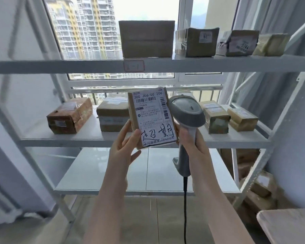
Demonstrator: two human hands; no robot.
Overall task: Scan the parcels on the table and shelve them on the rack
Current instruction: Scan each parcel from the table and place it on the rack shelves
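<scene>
Two bare hands rise before a white rack. The left hand pinches the lower corner of a small labelled parcel, held upright with its label facing the camera. The right hand clenches the handle of a grey scanner, whose head is just beside the parcel. Boxes line the shelves behind.

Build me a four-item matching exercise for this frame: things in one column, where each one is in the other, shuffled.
Things
1. labelled parcel
2. scanner
3. large plain box
4. reddish-brown box

Places
A. on the top shelf, above the "2-1" tag
B. at the left end of the middle shelf
C. held in the right hand
D. held in the left hand

Pairs: 1-D, 2-C, 3-A, 4-B
</scene>
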